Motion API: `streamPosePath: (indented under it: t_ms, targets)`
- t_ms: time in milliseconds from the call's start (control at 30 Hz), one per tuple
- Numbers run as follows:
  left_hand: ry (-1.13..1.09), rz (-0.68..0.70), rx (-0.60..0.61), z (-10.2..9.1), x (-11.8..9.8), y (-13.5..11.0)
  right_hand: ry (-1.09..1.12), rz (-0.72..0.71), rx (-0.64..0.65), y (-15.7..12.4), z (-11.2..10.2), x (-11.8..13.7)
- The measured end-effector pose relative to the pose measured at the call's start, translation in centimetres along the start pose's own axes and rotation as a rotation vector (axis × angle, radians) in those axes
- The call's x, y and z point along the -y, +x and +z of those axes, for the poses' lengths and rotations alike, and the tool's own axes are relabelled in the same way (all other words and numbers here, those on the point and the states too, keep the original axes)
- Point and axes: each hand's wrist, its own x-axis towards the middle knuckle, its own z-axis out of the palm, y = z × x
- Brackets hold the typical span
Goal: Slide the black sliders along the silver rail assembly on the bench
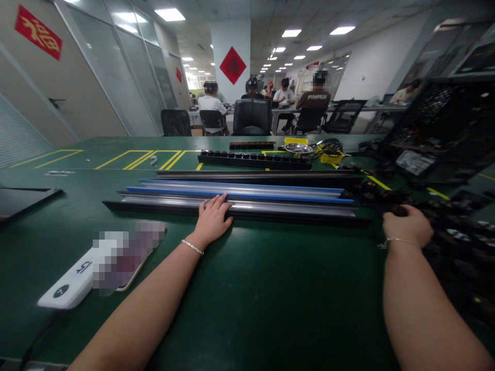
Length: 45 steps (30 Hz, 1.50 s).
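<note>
My left hand (212,219) lies flat with fingers apart on the front black rail (286,215), which has a shiny metal channel along its length. Just behind that rail runs a blue-edged rail (247,189), also with a silvery channel. To the right, past the end of the rails, my right hand (408,226) is closed around a small black part (398,210), mostly hidden by the fingers. Beside this hand lies a heap of black parts (460,242), too dark to make out singly.
Farther back are another dark rail (255,175) and a black strip with a row of round parts (255,159). A metal dish (298,148) stands behind. At left lie a white device (73,281) and a phone (141,252). A black rack (429,129) rises at right. People sit beyond.
</note>
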Motion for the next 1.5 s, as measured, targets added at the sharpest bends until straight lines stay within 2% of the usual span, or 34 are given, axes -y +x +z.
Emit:
streamPosePath:
  t_ms: [167, 267, 367, 433, 533, 667, 767, 833, 967, 1100, 1233, 1333, 1433, 1500]
  targets:
    - [-0.011, 0.005, -0.032, -0.3, -0.6, -0.1, -0.097, -0.184, 0.085, -0.3, 0.2, 0.3]
    - [-0.027, 0.074, -0.03, -0.6, -1.5, -0.1, -0.121, -0.213, 0.116, 0.1, 0.5, 0.0]
    - [-0.029, 0.123, 0.004, -0.5, -2.5, 0.2, -0.092, -0.192, 0.041, 0.7, 0.3, -0.2]
    - [-0.023, 0.099, 0.02, -0.3, -2.9, 0.4, -0.062, -0.258, -0.039, 0.8, 0.0, 0.4]
    - [-0.01, 0.07, 0.026, 0.0, -3.1, 0.7, -0.053, -0.441, -0.094, 0.8, -0.2, 2.6]
    - [-0.003, 0.073, 0.02, 0.3, -3.1, 1.2, -0.051, -0.693, -0.011, 0.4, 0.9, 7.9]
    - [-0.007, 0.056, 0.022, 0.7, -3.1, 1.9, -0.057, -0.873, 0.129, 0.1, 3.1, 13.0]
    - [-0.011, 0.039, 0.029, 1.0, -3.2, 2.5, -0.043, -0.93, 0.215, 0.1, 5.3, 16.6]
    - [-0.027, 0.009, 0.024, 1.7, -3.3, 4.0, -0.057, -1.016, 0.365, 0.4, 10.6, 23.3]
    - [-0.063, 0.002, 0.012, 2.4, -3.1, 5.4, -0.181, -1.068, 0.483, 1.0, 16.2, 28.5]
    - [-0.106, 0.011, 0.018, 2.8, -2.8, 6.1, -0.358, -1.131, 0.499, 1.9, 21.1, 31.4]
    - [-0.138, 0.012, 0.032, 2.9, -2.6, 6.1, -0.44, -1.136, 0.575, 3.1, 24.0, 32.5]
    - [-0.16, 0.004, 0.04, 3.1, -2.5, 6.1, -0.475, -1.174, 0.587, 4.3, 26.2, 33.2]
    - [-0.169, -0.003, 0.041, 3.1, -2.6, 6.1, -0.506, -1.184, 0.644, 4.8, 27.0, 33.5]
